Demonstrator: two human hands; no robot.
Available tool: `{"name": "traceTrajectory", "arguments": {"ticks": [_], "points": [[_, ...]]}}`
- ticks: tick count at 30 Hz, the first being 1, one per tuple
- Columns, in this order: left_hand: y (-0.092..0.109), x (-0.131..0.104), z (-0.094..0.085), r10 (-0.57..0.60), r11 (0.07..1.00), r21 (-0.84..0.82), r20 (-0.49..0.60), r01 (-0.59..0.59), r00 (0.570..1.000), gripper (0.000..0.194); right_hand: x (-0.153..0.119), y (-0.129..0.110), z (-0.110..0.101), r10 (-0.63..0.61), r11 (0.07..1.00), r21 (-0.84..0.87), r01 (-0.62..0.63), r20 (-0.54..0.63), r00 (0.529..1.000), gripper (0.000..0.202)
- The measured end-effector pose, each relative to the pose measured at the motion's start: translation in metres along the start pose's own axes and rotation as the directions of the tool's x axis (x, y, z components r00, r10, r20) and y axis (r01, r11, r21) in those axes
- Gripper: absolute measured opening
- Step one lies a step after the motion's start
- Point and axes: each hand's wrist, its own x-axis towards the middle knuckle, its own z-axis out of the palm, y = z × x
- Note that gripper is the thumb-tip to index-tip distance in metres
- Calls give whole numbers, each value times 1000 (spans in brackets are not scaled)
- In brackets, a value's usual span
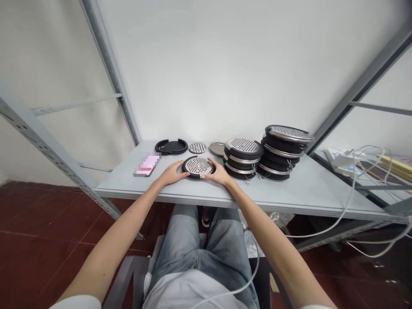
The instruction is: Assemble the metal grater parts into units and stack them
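Observation:
Between my hands, on the tabletop near its front edge, lies a round black-rimmed case with a perforated metal top [198, 165]. My left hand [174, 172] curls around its left side, thumb on the near rim. From the right, my right hand [220, 172] grips it, thumb also along the near edge. Behind it are an open black round case [171, 147], a loose perforated metal disc [197, 148] and a plain shallow metal dish [218, 149]. Just right of my right hand stands a stack of similar round cases [243, 146].
A taller, leaning stack of cases [286, 134] stands farther right, with small wire pieces beside the stacks. A phone [147, 164] lies at left on the grey tabletop [305, 193]. Metal uprights frame both sides. White cable [346, 206] hangs across the right end.

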Motion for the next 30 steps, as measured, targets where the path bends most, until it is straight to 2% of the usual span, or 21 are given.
{"name": "traceTrajectory", "arguments": {"ticks": [3, 6, 12, 16, 23, 30], "points": [[4, -2, 3, 54, 997, 48, -14, -54, 998, 73, -1, -3, 4, -18, 995, -102, 9, -80, 997, 115], [6, -2, 2, 90, 993, 77, -2, -90, 996, 75, -2, -3, 5, -33, 990, -142, 23, -68, 997, 109], [3, -1, 1, 45, 997, 64, -6, -45, 999, 77, -1, 1, 2, 11, 988, -155, -21, -65, 998, 104], [-1, 0, 3, 33, 997, 75, -2, -32, 999, 78, 0, 2, 3, -40, 976, -215, 24, -70, 997, 98], [-7, 1, 8, -52, 979, 198, 22, 46, 998, 81, 0, 4, 7, -112, 955, -284, 90, -63, 992, 91], [-3, -1, 9, -15, 980, 199, -72, 29, 997, 69, 1, 4, 12, -116, 948, -312, 65, -150, 982, 96]]}}
